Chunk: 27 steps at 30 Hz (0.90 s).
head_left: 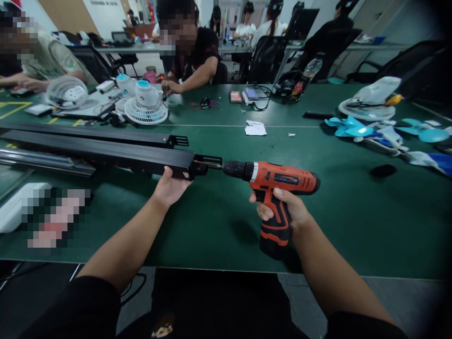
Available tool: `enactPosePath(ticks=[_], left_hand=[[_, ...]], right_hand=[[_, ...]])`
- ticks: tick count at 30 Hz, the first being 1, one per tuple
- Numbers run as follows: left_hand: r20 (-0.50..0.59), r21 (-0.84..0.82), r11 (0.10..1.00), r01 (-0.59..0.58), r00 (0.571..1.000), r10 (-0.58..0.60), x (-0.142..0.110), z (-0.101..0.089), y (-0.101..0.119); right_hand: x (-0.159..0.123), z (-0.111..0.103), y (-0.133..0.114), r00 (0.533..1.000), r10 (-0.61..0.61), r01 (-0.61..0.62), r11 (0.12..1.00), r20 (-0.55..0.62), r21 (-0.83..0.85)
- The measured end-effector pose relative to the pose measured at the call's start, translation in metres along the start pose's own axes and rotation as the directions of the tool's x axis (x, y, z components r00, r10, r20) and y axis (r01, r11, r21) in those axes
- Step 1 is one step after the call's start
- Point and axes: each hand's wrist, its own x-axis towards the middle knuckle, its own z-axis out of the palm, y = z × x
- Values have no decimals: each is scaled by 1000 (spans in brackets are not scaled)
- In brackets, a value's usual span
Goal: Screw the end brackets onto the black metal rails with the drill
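Observation:
In my right hand is an orange and black cordless drill, gripped by its handle and pointing left. Its long bit reaches the open end of a long black rectangular housing. My left hand is wrapped round that housing close to its end, thumb on the near side and fingers underneath. A slotted black bracket sticks out beside the bit. Whether the bit sits in a screw is hidden inside the end. Behind lies a second black housing.
Fan parts stand at the back left, near a co-worker's hand. Blue fan blades and a white fan head lie at the right. A paper scrap is mid-table. Shiny metal strips lie at the left.

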Motion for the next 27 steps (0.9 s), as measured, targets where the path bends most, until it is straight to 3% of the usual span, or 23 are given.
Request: enactPosePath(ticks=[5, 20, 27], left_hand=[[-11, 54, 998, 27, 1000, -27, 1, -1, 2], [40, 113, 985, 130, 990, -135, 10, -34, 9], [83, 161, 974, 159, 981, -174, 11, -39, 15]], right_hand=[[1, 1, -1, 1000, 17, -17, 1000, 16, 6], [0, 3, -2, 999, 15, -15, 1000, 32, 3], [0, 4, -3, 999, 2, -3, 1000, 35, 22]])
